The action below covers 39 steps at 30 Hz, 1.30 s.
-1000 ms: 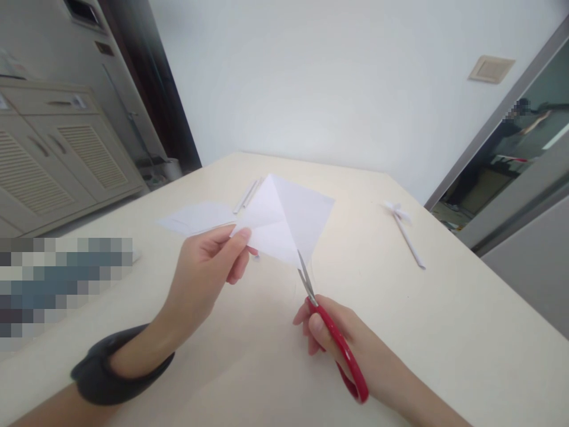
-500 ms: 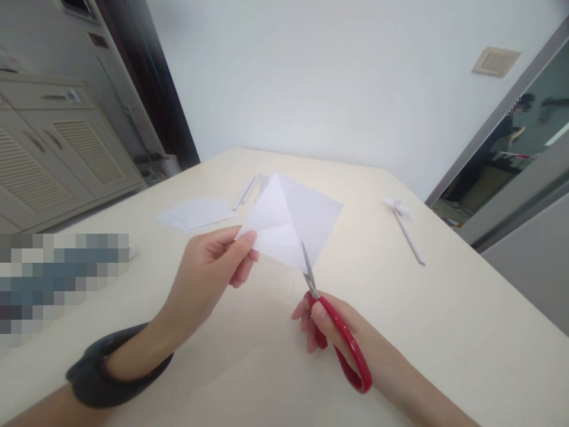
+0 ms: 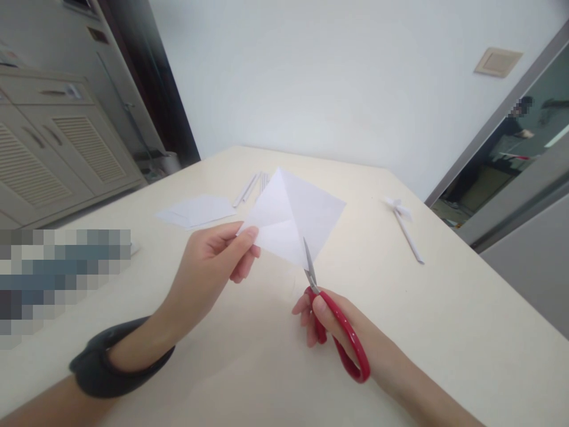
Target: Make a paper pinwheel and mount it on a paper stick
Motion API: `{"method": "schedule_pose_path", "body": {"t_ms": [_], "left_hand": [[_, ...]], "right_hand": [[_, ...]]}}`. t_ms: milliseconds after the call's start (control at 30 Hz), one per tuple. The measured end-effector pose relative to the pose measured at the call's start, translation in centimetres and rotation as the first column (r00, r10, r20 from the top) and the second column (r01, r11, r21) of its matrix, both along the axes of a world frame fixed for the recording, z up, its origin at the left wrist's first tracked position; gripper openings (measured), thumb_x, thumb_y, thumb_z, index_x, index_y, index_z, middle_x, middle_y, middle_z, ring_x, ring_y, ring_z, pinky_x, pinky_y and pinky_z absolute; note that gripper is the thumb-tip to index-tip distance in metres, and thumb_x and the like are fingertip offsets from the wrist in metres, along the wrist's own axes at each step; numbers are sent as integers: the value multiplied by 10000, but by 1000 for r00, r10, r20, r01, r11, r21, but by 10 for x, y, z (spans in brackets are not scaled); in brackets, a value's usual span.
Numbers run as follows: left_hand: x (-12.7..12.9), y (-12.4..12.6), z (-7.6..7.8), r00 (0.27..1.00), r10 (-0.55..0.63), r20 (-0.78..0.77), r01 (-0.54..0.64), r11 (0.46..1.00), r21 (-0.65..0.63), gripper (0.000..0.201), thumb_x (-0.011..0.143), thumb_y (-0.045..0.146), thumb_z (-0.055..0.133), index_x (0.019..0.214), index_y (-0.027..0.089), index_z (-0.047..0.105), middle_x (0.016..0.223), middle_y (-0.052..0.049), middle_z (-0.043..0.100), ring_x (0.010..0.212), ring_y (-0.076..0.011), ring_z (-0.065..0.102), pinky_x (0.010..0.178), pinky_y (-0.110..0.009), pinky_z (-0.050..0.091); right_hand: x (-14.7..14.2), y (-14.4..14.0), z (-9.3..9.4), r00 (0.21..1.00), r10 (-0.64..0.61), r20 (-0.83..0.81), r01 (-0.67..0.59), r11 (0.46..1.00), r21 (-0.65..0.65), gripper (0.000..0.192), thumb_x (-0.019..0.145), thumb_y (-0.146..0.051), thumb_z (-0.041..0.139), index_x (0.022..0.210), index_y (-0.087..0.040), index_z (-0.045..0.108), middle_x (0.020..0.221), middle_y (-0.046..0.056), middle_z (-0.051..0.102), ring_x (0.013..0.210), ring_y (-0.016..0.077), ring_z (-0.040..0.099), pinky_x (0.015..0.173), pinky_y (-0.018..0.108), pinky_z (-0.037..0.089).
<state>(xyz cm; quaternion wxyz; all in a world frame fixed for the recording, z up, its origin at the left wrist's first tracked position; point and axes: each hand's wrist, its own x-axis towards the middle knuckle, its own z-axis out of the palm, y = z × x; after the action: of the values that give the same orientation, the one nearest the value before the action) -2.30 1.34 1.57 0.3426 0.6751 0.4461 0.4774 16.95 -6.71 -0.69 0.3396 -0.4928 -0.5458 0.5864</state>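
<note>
Between my hands a creased white paper square [image 3: 311, 204] is held up above the table, one corner pointing toward me. My left hand [image 3: 224, 252] pinches its left corner between thumb and fingers. Red-handled scissors [image 3: 349, 332] sit in my right hand [image 3: 331, 311], with the thumb and fingers around the handles. Their blades reach the paper's near corner, along the diagonal crease, and one blade lies over the sheet. How far the paper is cut there I cannot tell.
White paper sheets [image 3: 200, 210] lie at the left of the table [image 3: 249, 373], beside several thin paper sticks [image 3: 246, 190]. On the right rests a paper pinwheel [image 3: 406, 231] on a stick. Behind rises a wall [image 3: 311, 77]. A person [image 3: 502, 139] is beyond the right opening.
Both hands, the paper and the scissors appear slightly higher in view, as the camera shifts a little. The grips and the blades' place at the corner look the same.
</note>
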Motion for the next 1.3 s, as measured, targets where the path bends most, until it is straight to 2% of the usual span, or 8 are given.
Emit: {"method": "schedule_pose_path", "body": {"t_ms": [1067,1300], "left_hand": [[-1,1,1,1000,3,26,-2,1000,-11,373,878,281,513,518,191,474,391,69,420,439,-92,371,514,-262,308],[-1,1,1,1000,-2,14,2,1000,-12,372,877,269,511,514,189,483,391,64,427,438,-95,379,505,-260,313]], "right_hand": [[0,-2,1,1000,2,-15,-2,1000,-3,475,847,-605,396,913,-162,554,900,48,567,714,126,530,727,298,414],[-1,-1,0,1000,8,-8,-8,1000,-18,466,861,-594,380,916,-162,545,846,41,561,723,131,525,729,293,411]]}}
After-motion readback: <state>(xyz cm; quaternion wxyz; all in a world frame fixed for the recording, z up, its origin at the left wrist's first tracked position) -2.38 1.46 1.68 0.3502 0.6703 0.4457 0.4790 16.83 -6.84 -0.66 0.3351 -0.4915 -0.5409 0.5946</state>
